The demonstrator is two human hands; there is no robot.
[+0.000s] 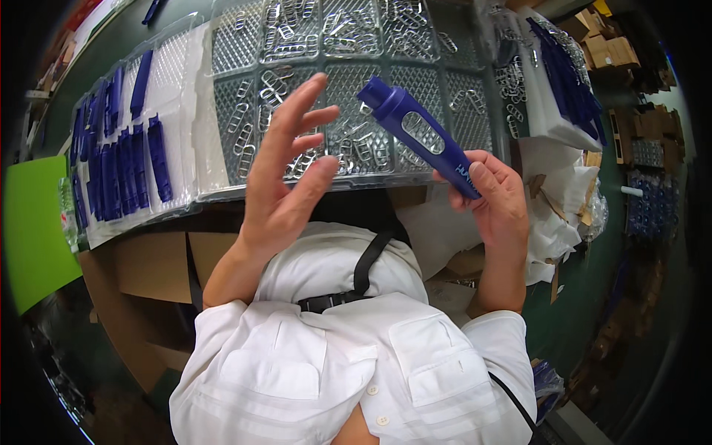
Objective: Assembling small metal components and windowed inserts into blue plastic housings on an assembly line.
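My right hand [495, 191] grips the lower end of a blue plastic handle-shaped casing [445, 154] and tilts it up to the left. The casing has a narrow neck at its far end, and a silvery metal oval frame [423, 133] sits in its side. My left hand [285, 167] is raised to the left of it, fingers spread and nothing in them. Behind both hands lies a clear compartment tray [348, 180] with many metal oval frames [360, 148] loose in its compartments.
At the left, a clear tray [178, 81] holds several blue plastic strips [158, 157]. More blue parts [565, 81] lie in a white foam tray at the right. An open cardboard box [152, 267] stands below the table's left edge, near a bright green panel [37, 230].
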